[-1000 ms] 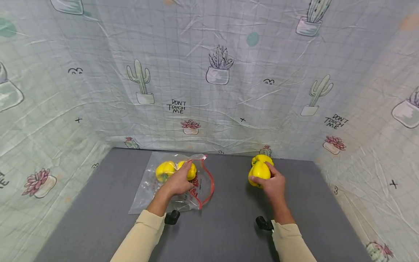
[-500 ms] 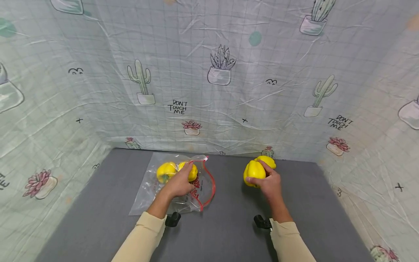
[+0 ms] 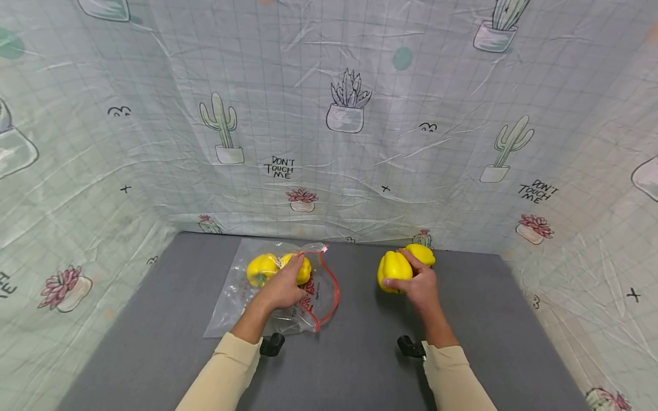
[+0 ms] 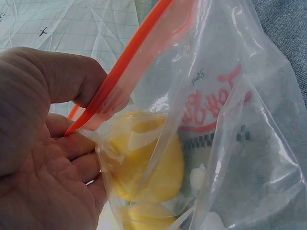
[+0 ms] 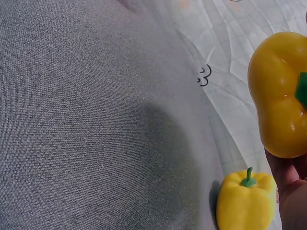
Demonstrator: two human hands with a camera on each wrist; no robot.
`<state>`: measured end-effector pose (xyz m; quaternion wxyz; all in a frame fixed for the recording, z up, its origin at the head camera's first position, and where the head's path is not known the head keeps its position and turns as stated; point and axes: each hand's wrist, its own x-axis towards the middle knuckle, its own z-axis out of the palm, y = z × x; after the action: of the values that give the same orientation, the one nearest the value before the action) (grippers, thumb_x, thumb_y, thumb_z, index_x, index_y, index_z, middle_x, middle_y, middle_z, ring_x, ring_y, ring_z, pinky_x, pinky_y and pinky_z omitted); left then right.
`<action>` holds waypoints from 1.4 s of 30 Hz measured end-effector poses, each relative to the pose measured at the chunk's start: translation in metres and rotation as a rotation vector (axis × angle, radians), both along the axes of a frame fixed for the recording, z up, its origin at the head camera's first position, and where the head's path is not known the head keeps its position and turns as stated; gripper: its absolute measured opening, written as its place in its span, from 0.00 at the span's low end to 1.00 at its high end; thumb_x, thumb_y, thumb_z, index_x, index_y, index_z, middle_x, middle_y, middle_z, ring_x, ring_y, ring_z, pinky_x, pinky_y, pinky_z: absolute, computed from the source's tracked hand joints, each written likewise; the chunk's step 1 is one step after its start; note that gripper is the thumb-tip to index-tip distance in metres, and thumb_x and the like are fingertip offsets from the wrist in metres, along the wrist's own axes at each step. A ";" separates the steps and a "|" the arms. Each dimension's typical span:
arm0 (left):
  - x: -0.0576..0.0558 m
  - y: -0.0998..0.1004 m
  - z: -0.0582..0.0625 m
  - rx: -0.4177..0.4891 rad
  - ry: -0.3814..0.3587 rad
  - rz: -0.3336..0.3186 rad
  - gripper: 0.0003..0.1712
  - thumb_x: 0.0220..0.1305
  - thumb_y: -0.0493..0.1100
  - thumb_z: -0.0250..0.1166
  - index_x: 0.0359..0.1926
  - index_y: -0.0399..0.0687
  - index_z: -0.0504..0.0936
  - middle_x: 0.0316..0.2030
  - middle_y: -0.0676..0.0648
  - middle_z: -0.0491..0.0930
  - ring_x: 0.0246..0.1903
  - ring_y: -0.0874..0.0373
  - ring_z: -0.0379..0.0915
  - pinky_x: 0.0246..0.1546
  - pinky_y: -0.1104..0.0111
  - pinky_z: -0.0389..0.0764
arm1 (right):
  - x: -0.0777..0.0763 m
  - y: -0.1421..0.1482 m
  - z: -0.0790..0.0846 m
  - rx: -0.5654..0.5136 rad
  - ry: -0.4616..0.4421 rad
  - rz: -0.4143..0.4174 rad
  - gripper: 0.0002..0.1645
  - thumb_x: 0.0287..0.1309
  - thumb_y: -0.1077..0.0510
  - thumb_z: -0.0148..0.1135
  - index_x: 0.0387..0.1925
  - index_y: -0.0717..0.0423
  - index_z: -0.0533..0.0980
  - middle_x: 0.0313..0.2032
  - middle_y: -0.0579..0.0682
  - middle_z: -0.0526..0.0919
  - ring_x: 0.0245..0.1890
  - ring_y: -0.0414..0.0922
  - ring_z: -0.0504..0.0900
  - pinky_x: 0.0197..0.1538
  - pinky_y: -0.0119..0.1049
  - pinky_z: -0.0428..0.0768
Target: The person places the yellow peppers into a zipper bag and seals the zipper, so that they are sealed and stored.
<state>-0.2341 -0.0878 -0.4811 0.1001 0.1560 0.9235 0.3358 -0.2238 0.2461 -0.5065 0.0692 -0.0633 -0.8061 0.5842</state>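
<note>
A clear zip bag [image 3: 226,308] lies on the left of the grey table, with two yellow bell peppers [image 3: 261,269] inside it. My left hand [image 3: 283,288] pinches its opening; in the left wrist view, thumb and fingers are on the orange-red zip edge [image 4: 117,69]. My right hand [image 3: 424,290] grips another yellow bell pepper [image 3: 393,271] between thumb and fingers. The right wrist view has this pepper [image 5: 276,105] lifted off the table, its green stem partly cut off by the frame. Behind it rests one more yellow bell pepper [image 3: 422,254], untouched, stem up in the right wrist view.
The grey cloth-covered table [image 3: 354,354] spreads between and in front of the hands. A pale sheet [image 3: 360,171] printed with cacti hangs behind and along both sides. Black wrist mounts [image 3: 272,344] sit at both cuffs.
My right hand has carried its pepper a little to the left, away from the pepper behind, which shows more now. The left hand keeps its hold on the bag with hardly any movement.
</note>
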 end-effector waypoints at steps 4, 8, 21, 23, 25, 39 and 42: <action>0.001 0.000 -0.002 0.009 -0.003 0.003 0.55 0.55 0.32 0.66 0.81 0.33 0.51 0.82 0.33 0.51 0.83 0.38 0.44 0.79 0.45 0.58 | 0.000 -0.002 0.000 0.006 0.013 0.028 0.50 0.49 0.57 0.83 0.74 0.52 0.70 0.68 0.58 0.74 0.57 0.54 0.74 0.55 0.34 0.76; 0.002 0.000 -0.002 0.006 -0.006 0.007 0.55 0.56 0.32 0.66 0.81 0.33 0.51 0.82 0.34 0.51 0.83 0.38 0.44 0.79 0.45 0.58 | 0.000 -0.005 0.000 -0.010 0.008 0.053 0.51 0.49 0.58 0.83 0.74 0.52 0.70 0.68 0.59 0.74 0.58 0.54 0.74 0.55 0.34 0.77; 0.001 -0.001 -0.001 -0.006 -0.011 0.008 0.55 0.55 0.33 0.67 0.81 0.33 0.51 0.82 0.33 0.50 0.83 0.38 0.44 0.80 0.45 0.57 | 0.001 -0.014 -0.002 -0.083 0.066 0.146 0.53 0.46 0.65 0.82 0.75 0.52 0.70 0.69 0.59 0.77 0.53 0.46 0.77 0.51 0.28 0.79; 0.000 -0.001 0.000 -0.003 -0.010 0.010 0.55 0.55 0.33 0.67 0.81 0.33 0.51 0.82 0.33 0.51 0.83 0.38 0.44 0.80 0.45 0.57 | 0.001 -0.015 -0.003 -0.117 0.072 0.168 0.56 0.46 0.67 0.80 0.77 0.52 0.66 0.71 0.58 0.75 0.53 0.41 0.78 0.52 0.26 0.80; 0.000 -0.001 0.000 0.000 -0.007 0.012 0.55 0.55 0.33 0.67 0.81 0.34 0.51 0.82 0.33 0.51 0.83 0.38 0.45 0.80 0.45 0.57 | 0.000 -0.017 -0.004 -0.157 0.080 0.186 0.58 0.46 0.69 0.79 0.79 0.52 0.63 0.73 0.58 0.73 0.54 0.36 0.79 0.52 0.25 0.80; -0.001 -0.001 -0.001 -0.007 0.000 0.005 0.56 0.53 0.32 0.67 0.81 0.33 0.51 0.81 0.31 0.51 0.82 0.36 0.46 0.79 0.44 0.58 | 0.003 -0.026 -0.011 -0.243 0.065 0.264 0.50 0.42 0.72 0.79 0.69 0.58 0.68 0.71 0.58 0.75 0.53 0.38 0.80 0.54 0.31 0.83; -0.001 0.000 0.000 -0.005 0.001 0.007 0.56 0.54 0.32 0.68 0.81 0.33 0.51 0.81 0.31 0.52 0.82 0.36 0.46 0.79 0.43 0.58 | 0.003 -0.029 -0.012 -0.238 0.071 0.300 0.49 0.44 0.71 0.79 0.69 0.59 0.68 0.72 0.60 0.75 0.53 0.38 0.80 0.55 0.30 0.82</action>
<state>-0.2347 -0.0878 -0.4814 0.0988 0.1526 0.9250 0.3336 -0.2207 0.2172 -0.5180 0.0019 0.0705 -0.7289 0.6810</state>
